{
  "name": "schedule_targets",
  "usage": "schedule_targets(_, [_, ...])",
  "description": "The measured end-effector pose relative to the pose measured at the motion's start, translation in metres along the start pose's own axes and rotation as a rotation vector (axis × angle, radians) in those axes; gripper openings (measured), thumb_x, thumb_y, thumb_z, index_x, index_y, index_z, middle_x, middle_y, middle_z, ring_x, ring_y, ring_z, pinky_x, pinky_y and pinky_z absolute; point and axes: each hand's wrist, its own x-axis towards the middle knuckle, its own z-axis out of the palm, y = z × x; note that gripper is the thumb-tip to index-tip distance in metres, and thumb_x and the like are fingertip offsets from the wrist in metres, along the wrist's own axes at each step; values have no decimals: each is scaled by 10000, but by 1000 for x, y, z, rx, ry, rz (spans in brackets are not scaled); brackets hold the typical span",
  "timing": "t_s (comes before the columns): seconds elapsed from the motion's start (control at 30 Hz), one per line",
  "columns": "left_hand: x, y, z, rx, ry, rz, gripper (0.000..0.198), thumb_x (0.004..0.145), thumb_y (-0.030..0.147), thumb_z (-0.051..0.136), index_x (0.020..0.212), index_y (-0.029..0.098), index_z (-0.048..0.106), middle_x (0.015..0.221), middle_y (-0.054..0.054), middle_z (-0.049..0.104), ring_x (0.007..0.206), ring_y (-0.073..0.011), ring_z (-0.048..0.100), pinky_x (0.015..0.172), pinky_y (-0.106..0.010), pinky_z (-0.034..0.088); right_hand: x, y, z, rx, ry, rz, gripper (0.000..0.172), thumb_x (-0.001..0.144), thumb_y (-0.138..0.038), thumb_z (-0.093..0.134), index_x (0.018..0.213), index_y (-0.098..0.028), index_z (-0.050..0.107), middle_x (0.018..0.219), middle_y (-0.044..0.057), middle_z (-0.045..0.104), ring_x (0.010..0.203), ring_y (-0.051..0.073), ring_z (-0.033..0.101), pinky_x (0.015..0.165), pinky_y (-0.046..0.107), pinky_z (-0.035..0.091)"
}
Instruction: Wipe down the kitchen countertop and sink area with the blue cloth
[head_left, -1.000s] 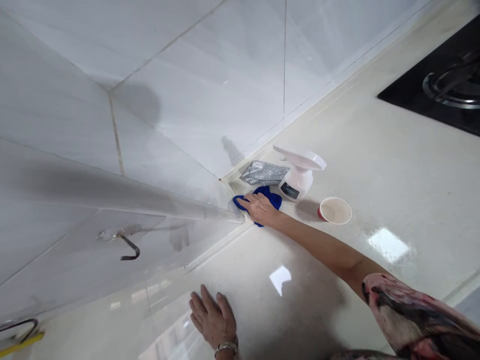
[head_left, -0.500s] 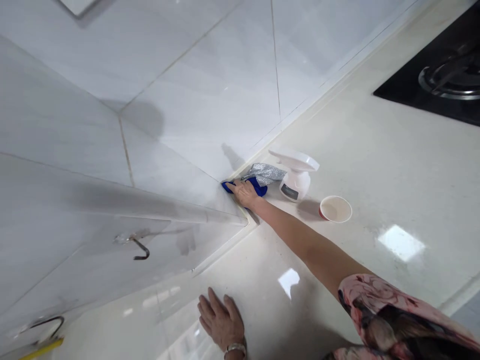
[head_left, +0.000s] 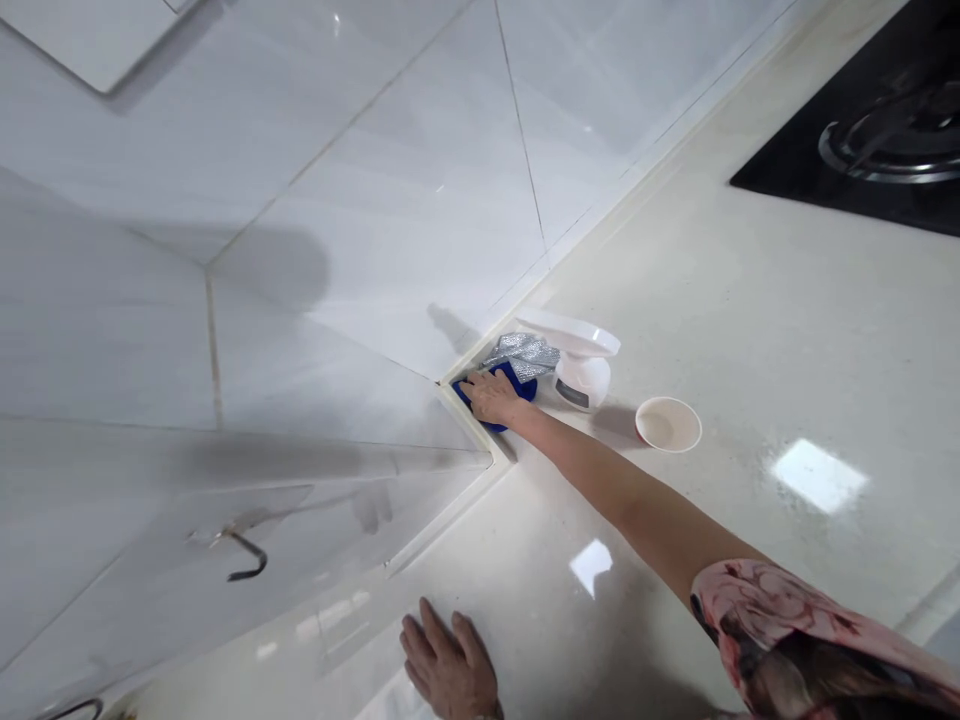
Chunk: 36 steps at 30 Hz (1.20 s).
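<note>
In the corner where the tiled walls meet the countertop, my right hand (head_left: 491,397) presses down on a blue cloth (head_left: 517,380), which shows around the fingers. A silvery, shiny cloth (head_left: 521,352) lies crumpled just behind it. Right beside these stands a white spray-type device (head_left: 581,375) with a dark grey panel on its base. A paper cup (head_left: 669,425), pale inside with some red outside, sits further right. My left hand (head_left: 454,665) lies flat on the countertop near the bottom edge, fingers apart, holding nothing.
A black gas hob (head_left: 862,140) is set into the countertop (head_left: 750,330) at upper right. On the near wall a metal hook (head_left: 247,555) sticks out. A white panel (head_left: 97,40) is mounted at upper left. The wall end (head_left: 450,460) juts out beside my right hand.
My right hand and the blue cloth have drawn back slightly from the innermost corner. The view has shifted a little; the left hand stays flat on the countertop.
</note>
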Motion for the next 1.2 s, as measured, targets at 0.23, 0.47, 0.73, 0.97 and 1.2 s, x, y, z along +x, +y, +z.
schedule_targets(0.23, [1, 0, 0, 4, -14, -7, 678, 1003, 549, 303, 1529, 139, 422, 1625, -243, 345, 1540, -377, 277, 1229, -624, 278, 15, -5, -4, -34, -60, 49, 383, 970, -160, 413, 1241, -163, 683, 1377, 195, 600, 1228, 335, 581, 990, 498, 432])
schedule_targets(0.47, [2, -2, 0, -8, -12, -32, 675, 996, 554, 304, 1521, 151, 438, 1624, -221, 363, 1529, -371, 304, 1226, -617, 290, -3, -5, -13, -42, -125, 47, 359, 948, -216, 519, 1258, -129, 678, 1284, 219, 656, 1128, 338, 668, 913, 461, 500])
schedule_targets(0.73, [2, -2, 1, -8, -12, -32, 664, 994, 543, 315, 1524, 161, 434, 1627, -223, 354, 1533, -367, 299, 1225, -626, 288, -52, -2, -1, -70, -111, 32, 332, 944, -179, 498, 1225, -181, 675, 1268, 208, 653, 1179, 317, 625, 934, 466, 478])
schedule_targets(0.97, [2, -2, 3, -10, 26, 11, 667, 999, 535, 324, 1528, 141, 424, 1618, -245, 358, 1529, -384, 300, 1214, -637, 297, -29, -2, -3, -55, -67, 13, 375, 951, -150, 439, 1253, -167, 661, 1310, 210, 632, 1175, 327, 605, 958, 510, 442])
schedule_targets(1.2, [1, 2, -2, -9, -1, 6, 662, 1005, 524, 324, 1524, 128, 429, 1620, -253, 349, 1533, -383, 291, 1223, -624, 282, 14, -3, -6, -60, -51, 13, 390, 963, -156, 422, 1272, -148, 659, 1386, 211, 586, 1230, 339, 566, 981, 495, 405])
